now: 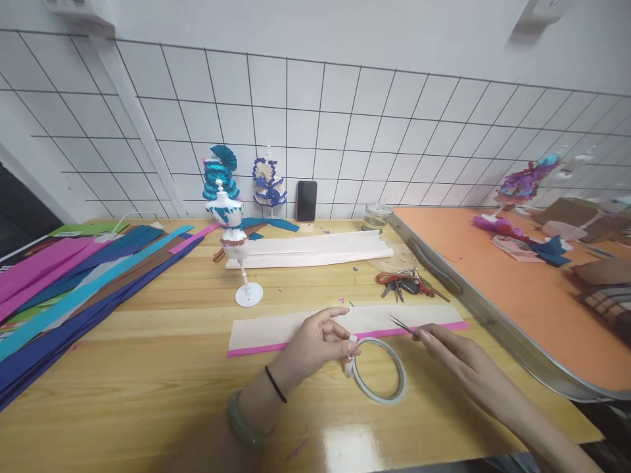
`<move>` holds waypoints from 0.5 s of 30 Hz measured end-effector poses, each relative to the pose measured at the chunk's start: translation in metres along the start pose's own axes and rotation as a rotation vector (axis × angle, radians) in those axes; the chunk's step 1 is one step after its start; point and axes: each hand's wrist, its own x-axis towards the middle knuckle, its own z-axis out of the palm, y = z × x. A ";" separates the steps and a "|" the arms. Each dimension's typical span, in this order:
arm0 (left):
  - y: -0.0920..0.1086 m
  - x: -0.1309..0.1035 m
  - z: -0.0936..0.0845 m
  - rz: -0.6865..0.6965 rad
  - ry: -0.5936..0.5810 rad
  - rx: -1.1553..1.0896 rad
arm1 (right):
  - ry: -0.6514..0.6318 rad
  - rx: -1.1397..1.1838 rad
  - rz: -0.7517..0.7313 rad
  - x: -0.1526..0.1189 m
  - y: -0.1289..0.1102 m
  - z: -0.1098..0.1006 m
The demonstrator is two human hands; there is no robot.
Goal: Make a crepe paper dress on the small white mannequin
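My left hand [320,338] pinches a roll of white tape [401,387] at its left edge, with a short piece of tape at the fingertips. In my right hand [458,358] is a slim metal tool with two fine points [403,325]; its handle is hidden, so I cannot tell scissors from tweezers. The points face left, above a long cream paper strip [382,320] with a pink lower edge, which lies flat behind the roll. Behind my left hand, a small white dress-form stand [249,295] stands upright, dressed at the top in teal and white.
Coloured crepe paper strips [108,279] cover the left side. Folded white paper [315,248], keys [407,284], a glass jar [377,217] and a phone [306,201] lie or stand farther back. A metal-edged orange board [493,282] borders the right.
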 end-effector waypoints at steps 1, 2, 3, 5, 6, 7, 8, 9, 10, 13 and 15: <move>0.000 0.000 0.000 0.005 0.005 -0.012 | 0.023 -0.028 0.040 -0.005 0.010 -0.002; 0.000 0.001 0.000 0.009 0.009 -0.023 | 0.042 -0.064 0.079 -0.009 0.021 -0.004; 0.000 0.001 0.001 0.013 0.015 -0.032 | 0.068 -0.104 0.109 -0.013 0.032 -0.004; 0.000 0.001 0.001 0.019 0.023 -0.048 | 0.107 -0.200 0.132 -0.020 0.053 -0.002; 0.000 0.002 0.000 0.023 0.024 -0.052 | 0.141 -0.256 0.125 -0.022 0.063 -0.001; -0.001 0.002 0.000 0.025 0.021 -0.052 | 0.179 -0.309 0.087 -0.024 0.072 0.002; -0.001 0.002 0.000 0.026 0.015 -0.049 | 0.221 -0.358 0.035 -0.026 0.080 0.004; -0.001 0.002 0.000 0.027 0.006 -0.046 | 0.266 -0.401 -0.018 -0.027 0.086 0.006; -0.001 0.002 0.000 0.028 -0.003 -0.044 | 0.301 -0.435 -0.078 -0.028 0.091 0.007; -0.001 0.001 0.001 0.039 -0.026 -0.049 | 0.382 -0.490 -0.221 -0.026 0.095 0.009; 0.000 0.000 0.002 0.043 -0.038 -0.047 | 0.432 -0.460 -0.260 -0.021 0.086 0.010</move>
